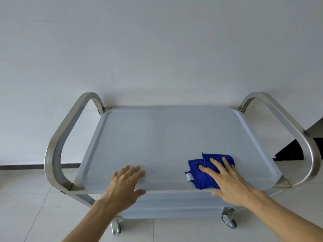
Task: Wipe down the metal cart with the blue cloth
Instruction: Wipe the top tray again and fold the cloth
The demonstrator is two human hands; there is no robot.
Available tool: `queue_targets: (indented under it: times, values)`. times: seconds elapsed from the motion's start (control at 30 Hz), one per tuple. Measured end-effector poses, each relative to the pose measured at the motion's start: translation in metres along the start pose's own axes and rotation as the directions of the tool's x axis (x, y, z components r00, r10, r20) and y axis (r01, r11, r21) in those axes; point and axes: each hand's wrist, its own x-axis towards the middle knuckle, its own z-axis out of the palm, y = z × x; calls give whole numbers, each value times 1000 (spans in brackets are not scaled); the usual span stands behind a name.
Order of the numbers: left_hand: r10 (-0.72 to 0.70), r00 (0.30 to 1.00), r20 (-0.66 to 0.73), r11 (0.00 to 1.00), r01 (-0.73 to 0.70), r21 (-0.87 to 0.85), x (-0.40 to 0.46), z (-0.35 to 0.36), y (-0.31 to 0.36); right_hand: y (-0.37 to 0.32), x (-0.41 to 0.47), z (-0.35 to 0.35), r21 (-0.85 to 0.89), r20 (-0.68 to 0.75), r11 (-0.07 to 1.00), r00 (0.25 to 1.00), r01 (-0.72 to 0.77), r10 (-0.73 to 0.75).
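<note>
My right hand (225, 180) lies flat on the blue cloth (206, 172). My fingers (215, 165) are spread apart and stretched out, not curled around anything. They press down on the top of the cloth. My thumb hangs over the near edge of the cart's top shelf (157, 140).

The cloth is folded and a bit bunched. It sits on the top shelf, near the front edge and over to the right side. A small white tag (189, 176) sticks out from its left corner. Part of the cloth is hidden under my palm.

My left hand (125, 186) is open too, with the fingers a little apart. Its fingertips rest on the shelf near the front edge, well apart from the cloth. My thumb is down by the front rim. This hand holds nothing.

The top shelf is pale and smooth, with a raised rim all around. The metal cart (54, 154) has a shiny bent handle bar on the left and another handle bar (307, 147) on the right. A lower shelf (174, 205) shows under the top one. Two small wheels (229, 221) peek out at the bottom, one on each side.

The cart stands on a floor (26, 206) of light tiles, close to a plain white wall (157, 49). Something dark (295, 151) shows behind the right handle bar, but I cannot tell what it is.
</note>
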Motion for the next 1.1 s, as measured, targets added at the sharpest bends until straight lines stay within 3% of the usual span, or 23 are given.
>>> queue_targets:
  times: [0.53, 0.67, 0.77, 0.9, 1.1]
  values:
    - [-99, 988, 121, 991, 108, -72, 3, -41, 19, 0, 1, -17, 42, 80, 999, 996, 35, -38]
    - [-168, 963, 211, 978, 189, -86, -10, -47, 36, 14, 2, -41, 228, 197, 970, 972, 85, -131]
    - [-185, 960, 208, 955, 225, -192, -18, -51, 63, 30, -5, -52, 356, 176, 928, 968, 107, -179]
    - [-209, 972, 107, 812, 234, -535, -31, -60, 101, 33, -26, -44, 203, 11, 972, 992, 119, -124]
    - [-331, 917, 224, 533, 377, -757, -38, -76, 137, 20, -27, -52, 442, -132, 894, 991, 73, -15]
